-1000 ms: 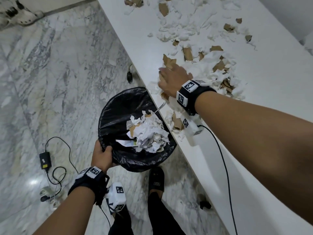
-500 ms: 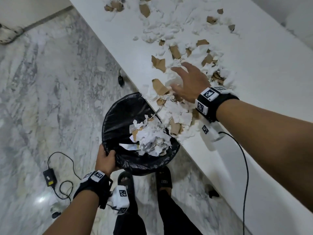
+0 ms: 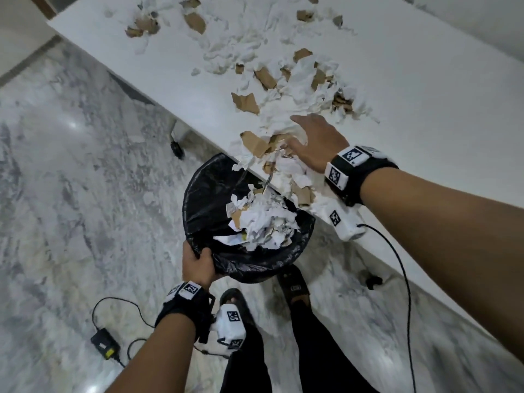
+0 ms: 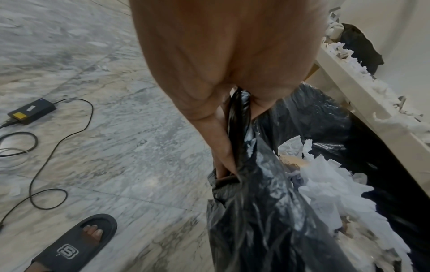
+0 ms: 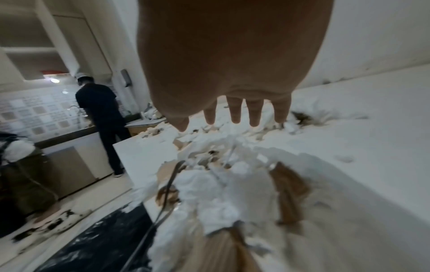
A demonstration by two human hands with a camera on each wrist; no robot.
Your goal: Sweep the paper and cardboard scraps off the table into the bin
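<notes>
Head view: one bin (image 3: 198, 194), two hands (image 3: 317, 143), countless scraps (image 3: 283, 80).

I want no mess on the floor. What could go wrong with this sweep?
The bin already holds scraps heaped close to its rim, so new ones may slide off. The pile at the table edge spreads wider than the right hand, so some may miss. The left hand pinches only thin liner, which could slip.
</notes>
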